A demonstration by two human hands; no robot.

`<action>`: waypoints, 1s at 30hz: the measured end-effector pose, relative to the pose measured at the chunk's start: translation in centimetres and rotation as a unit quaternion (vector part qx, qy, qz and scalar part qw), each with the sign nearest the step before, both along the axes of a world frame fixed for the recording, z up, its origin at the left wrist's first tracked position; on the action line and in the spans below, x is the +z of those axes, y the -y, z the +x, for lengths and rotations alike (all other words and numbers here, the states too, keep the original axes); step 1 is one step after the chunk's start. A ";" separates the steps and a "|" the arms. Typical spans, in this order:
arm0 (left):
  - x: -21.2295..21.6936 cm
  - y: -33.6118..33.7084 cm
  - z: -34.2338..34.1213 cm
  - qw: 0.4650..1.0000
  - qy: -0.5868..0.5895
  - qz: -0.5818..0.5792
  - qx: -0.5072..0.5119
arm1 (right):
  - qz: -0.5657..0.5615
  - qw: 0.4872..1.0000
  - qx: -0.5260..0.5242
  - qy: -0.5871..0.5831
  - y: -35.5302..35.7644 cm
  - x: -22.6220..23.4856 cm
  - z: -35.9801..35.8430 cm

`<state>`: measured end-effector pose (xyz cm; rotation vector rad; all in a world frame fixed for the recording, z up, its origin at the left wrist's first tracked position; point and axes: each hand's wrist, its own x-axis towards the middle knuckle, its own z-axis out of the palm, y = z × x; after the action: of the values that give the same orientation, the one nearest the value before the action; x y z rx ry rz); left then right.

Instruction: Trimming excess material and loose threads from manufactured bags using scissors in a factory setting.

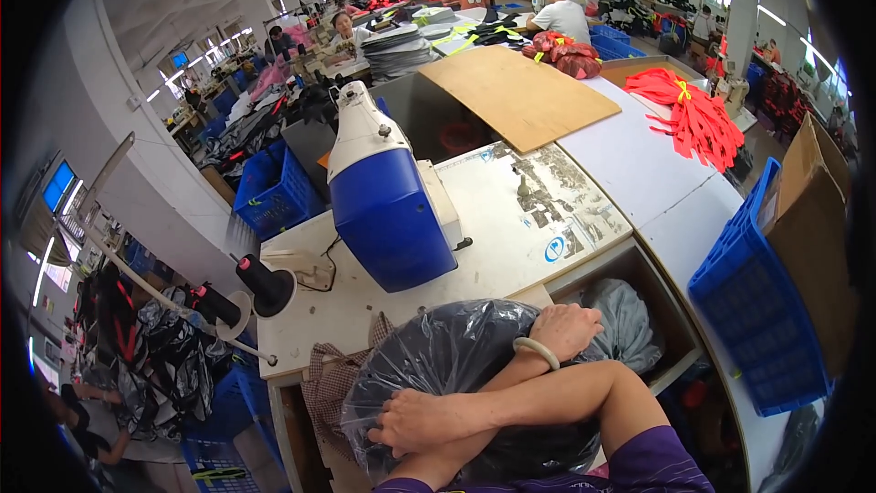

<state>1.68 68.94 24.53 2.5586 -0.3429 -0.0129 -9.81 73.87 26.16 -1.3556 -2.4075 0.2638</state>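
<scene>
A dark, rounded bundle wrapped in clear plastic [447, 342] sits right in front of me at the sewing table's near edge. My forearms are crossed over it, the right one on top. My left hand [561, 330], with a pale bangle at its wrist, rests at the bundle's upper right, fingers loosely bent and holding nothing visible. My right hand [415, 422] lies over the bundle's left side, its fingers slightly apart on the plastic. Beyond the bundle stands a sewing machine [388, 210] with a blue and white head. Checked brown cloth [333, 388] shows beside the bundle.
Black thread cones [265, 285] stand at the table's left. A grey plastic bag [625, 324] fills an open drawer at right. Blue crates [762, 310] flank the table. A brown board [520, 96] and red strips [689, 114] lie farther back. Other people work beyond.
</scene>
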 end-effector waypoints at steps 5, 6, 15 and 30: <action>0.4 0.0 0.1 0.999 -0.022 0.021 0.015 | -0.006 1.000 0.007 -0.004 -0.2 0.2 0.1; 0.3 0.0 0.1 0.999 -0.018 0.023 0.017 | -0.005 1.000 0.008 -0.004 -0.2 0.0 0.1; 0.5 0.0 -0.2 0.999 -0.041 0.004 0.011 | -0.015 0.999 0.016 -0.025 0.0 0.4 0.2; 0.3 -0.1 -0.1 1.000 -0.024 0.003 0.006 | -0.022 0.999 0.015 -0.026 0.2 0.6 0.4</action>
<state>1.59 69.01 24.79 2.5609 -0.3086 -0.0704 -9.43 73.64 26.81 -1.3165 -2.3931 0.3571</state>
